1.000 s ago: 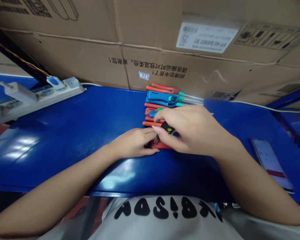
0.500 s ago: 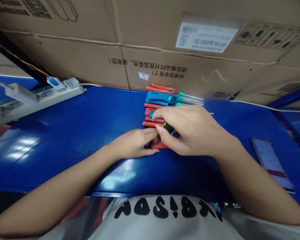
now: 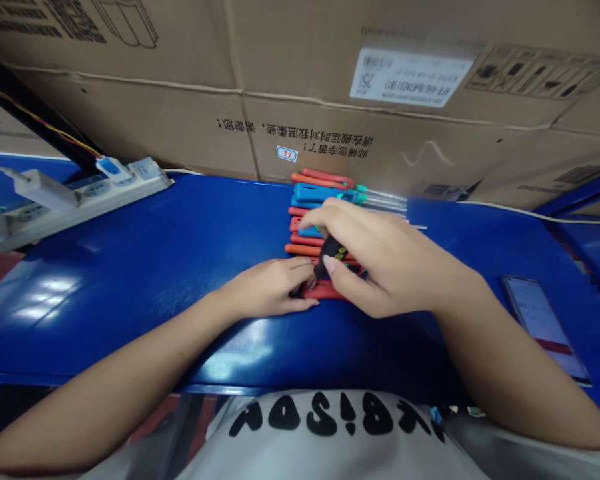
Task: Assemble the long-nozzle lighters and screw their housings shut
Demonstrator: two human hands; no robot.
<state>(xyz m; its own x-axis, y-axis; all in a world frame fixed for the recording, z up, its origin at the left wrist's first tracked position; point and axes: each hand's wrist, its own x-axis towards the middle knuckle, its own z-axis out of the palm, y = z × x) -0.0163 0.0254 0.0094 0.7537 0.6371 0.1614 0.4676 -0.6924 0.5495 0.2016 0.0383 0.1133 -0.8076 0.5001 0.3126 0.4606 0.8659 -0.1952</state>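
Several red, orange and blue long-nosed lighters (image 3: 325, 193) lie side by side, their handles to the left and their thin shiny rods to the right. My right hand (image 3: 385, 257) is closed around a stubby black handle with yellow-green marks (image 3: 333, 249), which looks like a screwdriver; its tip is hidden. It tilts down toward the near end of the row. My left hand (image 3: 275, 287) lies at the handle end of the nearest red lighter (image 3: 325, 289), with the thumb and fingers pinching around that end. The fingertips are partly hidden there.
A large cardboard box (image 3: 290, 107) stands along the back of the blue table (image 3: 130, 267). At the left back lies a white power strip (image 3: 90, 197) with plugs and cables. A phone (image 3: 543, 320) rests at the right.
My right hand has shifted slightly to the right with the black handle, which now leans differently. My left hand and the row of lighters stay in place.
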